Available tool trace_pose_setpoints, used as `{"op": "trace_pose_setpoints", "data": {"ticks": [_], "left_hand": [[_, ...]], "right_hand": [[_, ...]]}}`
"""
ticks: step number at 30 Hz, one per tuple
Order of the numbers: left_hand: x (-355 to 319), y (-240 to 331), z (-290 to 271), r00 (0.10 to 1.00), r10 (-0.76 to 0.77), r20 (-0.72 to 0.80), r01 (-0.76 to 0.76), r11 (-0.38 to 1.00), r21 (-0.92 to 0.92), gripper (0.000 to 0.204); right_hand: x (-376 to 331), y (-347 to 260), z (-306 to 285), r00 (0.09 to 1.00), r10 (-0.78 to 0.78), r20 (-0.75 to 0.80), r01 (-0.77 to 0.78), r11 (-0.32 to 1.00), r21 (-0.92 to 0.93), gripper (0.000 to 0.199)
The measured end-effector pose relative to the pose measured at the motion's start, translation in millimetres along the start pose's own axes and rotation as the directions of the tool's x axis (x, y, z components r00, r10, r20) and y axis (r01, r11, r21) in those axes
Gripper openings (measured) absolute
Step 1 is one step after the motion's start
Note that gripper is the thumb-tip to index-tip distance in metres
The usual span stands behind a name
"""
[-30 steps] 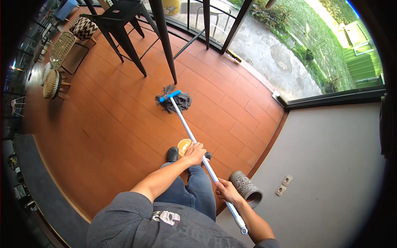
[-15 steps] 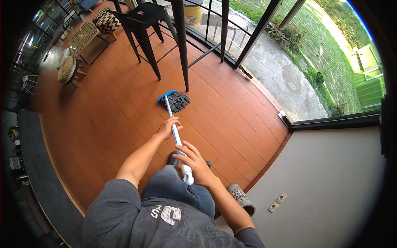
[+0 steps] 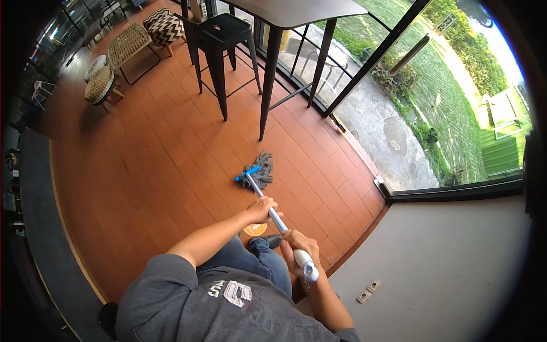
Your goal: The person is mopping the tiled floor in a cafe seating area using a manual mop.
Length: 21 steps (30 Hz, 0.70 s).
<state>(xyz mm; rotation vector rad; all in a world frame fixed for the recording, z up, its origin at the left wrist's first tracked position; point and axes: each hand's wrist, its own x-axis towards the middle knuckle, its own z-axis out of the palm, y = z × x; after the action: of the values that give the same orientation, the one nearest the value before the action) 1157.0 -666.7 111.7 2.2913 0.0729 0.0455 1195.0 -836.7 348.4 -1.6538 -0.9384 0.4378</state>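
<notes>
A mop slants across the front of my body, its pale handle running from a white grip end up to a blue clamp. The grey string head lies spread on the reddish-brown tiles. Lower down the pole, nearer the mop head, my left hand is wrapped round it. My right hand closes round the upper part, just below the white end. Both hands are partly turned away, so some fingers are hidden.
Ahead stand a black metal stool and a tall dark table. Woven stools and a rattan bench sit far left. A white wall with sockets is at right, glass panes beyond. A round orange sticker marks the floor.
The mop head has come nearer and a little to the right, its strings now spread differently. Both hands have moved right and down with the pole, which now leans the same way more steeply.
</notes>
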Motion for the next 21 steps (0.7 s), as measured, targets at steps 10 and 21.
{"op": "trace_pose_setpoints", "data": {"ticks": [10,21], "left_hand": [[-22,-64,-49,0.988,-0.048,0.148,0.023,0.985,0.169,0.036],[-5,-84,-46,0.965,0.058,0.256,-0.075,0.996,0.055,0.041]], "right_hand": [[-11,20,87,0.999,0.021,-0.031,-0.018,0.997,0.081,0.012],[10,-5,104,0.974,0.107,-0.201,-0.127,0.988,-0.092,0.007]]}}
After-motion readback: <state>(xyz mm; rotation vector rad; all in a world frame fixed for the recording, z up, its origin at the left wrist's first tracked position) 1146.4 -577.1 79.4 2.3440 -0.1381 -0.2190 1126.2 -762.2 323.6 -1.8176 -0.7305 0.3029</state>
